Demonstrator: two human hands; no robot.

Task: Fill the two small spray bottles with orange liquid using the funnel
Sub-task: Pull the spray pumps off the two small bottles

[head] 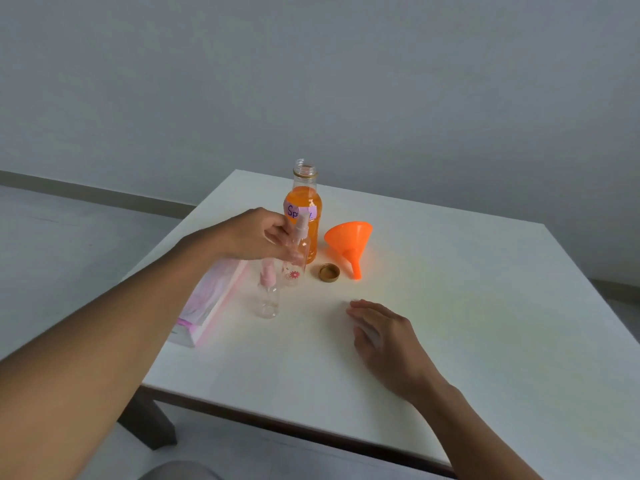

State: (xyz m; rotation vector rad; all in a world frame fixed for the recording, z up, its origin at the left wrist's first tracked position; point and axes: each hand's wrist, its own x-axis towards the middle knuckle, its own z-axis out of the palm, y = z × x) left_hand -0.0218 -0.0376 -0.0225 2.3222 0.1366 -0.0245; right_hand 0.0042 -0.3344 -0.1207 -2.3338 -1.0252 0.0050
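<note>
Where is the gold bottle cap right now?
In the head view the gold cap lies on the table, between the flowered spray bottle on its left and the orange funnel on its right, before the tall bottle.

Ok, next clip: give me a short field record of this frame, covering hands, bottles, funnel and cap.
left hand: grips flowered spray bottle near its top
right hand: flat on table, holds nothing
second spray bottle: upright, empty, pump on
big bottle: open, orange liquid inside
cap: on table beside big bottle
funnel: on its side, untouched
pink box: near table's left edge
</note>
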